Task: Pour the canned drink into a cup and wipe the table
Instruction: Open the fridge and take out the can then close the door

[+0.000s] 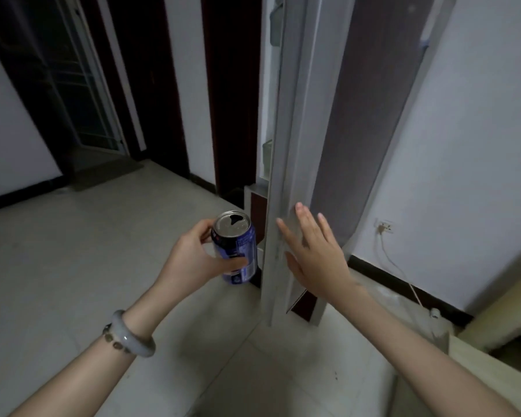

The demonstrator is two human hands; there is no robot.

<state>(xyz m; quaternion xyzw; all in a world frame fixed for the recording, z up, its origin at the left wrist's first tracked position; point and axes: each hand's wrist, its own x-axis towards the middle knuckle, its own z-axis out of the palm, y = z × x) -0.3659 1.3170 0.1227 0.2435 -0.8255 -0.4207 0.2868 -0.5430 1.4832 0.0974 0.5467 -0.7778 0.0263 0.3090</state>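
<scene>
Can (238, 245) sits in your left hand (190, 257), upright with a slight lean, its blue side turned toward your right arm. Your thumb crosses the front of it low down and your fingers curl round the far side, so the grip is closed firmly about the middle of the can. The silver top faces up at you and the drinking hole is already open.

Just to the right of that grip, your right hand (316, 254) lies flat on the edge of a tall grey fridge door (286, 145). Its fingers are straight and spread, pointing up and away from you, the palm presses on the door and it holds nothing. The can and the door edge are close together, but you cannot tell whether they touch.

Behind the door edge, above the can, a strip of the white inside of the fridge shows, with blurred shelves. The door's dark front panel runs up and to the right of your right hand.

On your left wrist, below the grip, you wear a pale bangle (133, 335) and a beaded bracelet (115, 341). Pale floor tiles (73, 266) lie under both arms. Right of your right hand, a wall socket (385, 228) has a plug in it, and a white cable (394, 260) drops from it toward the floor.
</scene>
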